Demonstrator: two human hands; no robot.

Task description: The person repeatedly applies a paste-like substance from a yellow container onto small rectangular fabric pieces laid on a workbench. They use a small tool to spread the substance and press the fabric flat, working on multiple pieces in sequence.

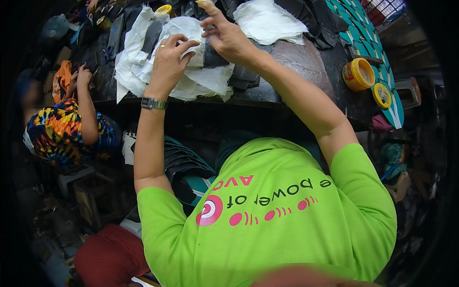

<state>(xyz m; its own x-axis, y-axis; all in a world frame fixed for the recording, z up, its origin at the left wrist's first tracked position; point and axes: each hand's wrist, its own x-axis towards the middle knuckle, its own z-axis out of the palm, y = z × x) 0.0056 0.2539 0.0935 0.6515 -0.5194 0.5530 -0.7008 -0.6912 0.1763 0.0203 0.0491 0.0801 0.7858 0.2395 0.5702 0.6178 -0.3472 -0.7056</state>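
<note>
Over the far edge of a dark worktable (pixel 265 93), both my hands hover above a loose pile of white cloth pieces (pixel 210 79) with frayed edges. My left hand (pixel 169 60), with a ring and a wristwatch, has its fingers bent and apart, and nothing shows in it. To its right, my right hand (pixel 224 36) stretches its index finger up to the top edge; something pale yellow shows at that fingertip, too small to make out. A flat black piece (pixel 152 36) lies on the cloth left of my hands, and another black piece (pixel 214 57) shows between them.
More white cloth (pixel 270 21) is stacked to the right, beside black pieces (pixel 322 21). At the right edge stand a yellow tub (pixel 357 75) and its lid (pixel 381 95), near rows of teal cut pieces (pixel 354 21). A co-worker in a colourful shirt (pixel 57 126) works at left.
</note>
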